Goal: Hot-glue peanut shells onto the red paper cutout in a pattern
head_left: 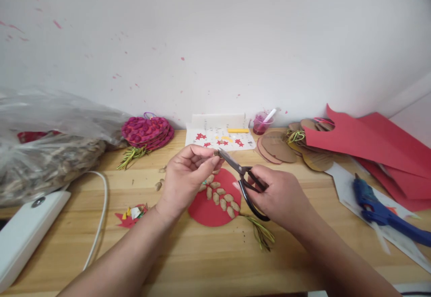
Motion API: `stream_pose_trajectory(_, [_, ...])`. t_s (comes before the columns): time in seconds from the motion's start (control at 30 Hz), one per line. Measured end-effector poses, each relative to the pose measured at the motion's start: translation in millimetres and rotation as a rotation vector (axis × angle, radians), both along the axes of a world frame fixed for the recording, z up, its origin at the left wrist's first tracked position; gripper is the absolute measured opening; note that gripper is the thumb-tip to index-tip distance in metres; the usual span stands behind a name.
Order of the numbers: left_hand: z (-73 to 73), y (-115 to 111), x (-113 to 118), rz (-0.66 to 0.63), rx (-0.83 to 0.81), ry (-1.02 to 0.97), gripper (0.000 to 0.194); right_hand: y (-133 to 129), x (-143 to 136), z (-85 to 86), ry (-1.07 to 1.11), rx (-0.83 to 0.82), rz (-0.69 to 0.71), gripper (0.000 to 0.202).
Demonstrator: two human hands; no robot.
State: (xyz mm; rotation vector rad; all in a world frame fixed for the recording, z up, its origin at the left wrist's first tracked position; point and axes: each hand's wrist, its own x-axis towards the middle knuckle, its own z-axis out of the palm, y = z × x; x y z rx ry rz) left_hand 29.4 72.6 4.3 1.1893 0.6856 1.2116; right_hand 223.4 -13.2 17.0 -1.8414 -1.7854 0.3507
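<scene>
In the head view, a small brownish piece [216,152] was pinched by the left hand [185,175] near the far edge of a round red card disc [201,211]; black-handled metal scissors [241,170] were gripped by the right hand [282,191]. The work seemed partly done: tan oval shells [223,204] were set in paired rows on the disc, while red paper stars [201,136] were left beyond it.

A matte, off-white wall [215,41] fills the view from ten through twelve to two o'clock, flecked with pinkish-red splashes [57,24], strongest towards ten. At three o'clock a pale upright surface [417,119] slants in. A light-toned wooden tabletop [218,261], its grain running nine to three, spreads towards six under soft, diffuse light.
</scene>
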Motion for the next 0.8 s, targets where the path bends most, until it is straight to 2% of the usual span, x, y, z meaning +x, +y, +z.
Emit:
stream_pose_trajectory(0.17, [1.6,3.7,-2.5,-0.095,-0.1,-0.061,0.016,2.2,0.7,1.6,-0.028,0.015,0.004,0.037])
stream_pose_trajectory(0.37, [7.8,5.7,-2.5,-0.11,-0.202,-0.113,0.022,1.3,-2.2,5.5,-0.014,0.029,-0.023,0.035])
stream_pose_trajectory(0.8, [12.4,6.3,-4.4,-0.229,-0.316,-0.043,0.029,-1.4,-1.4,6.7,-0.032,0.012,0.008,0.03])
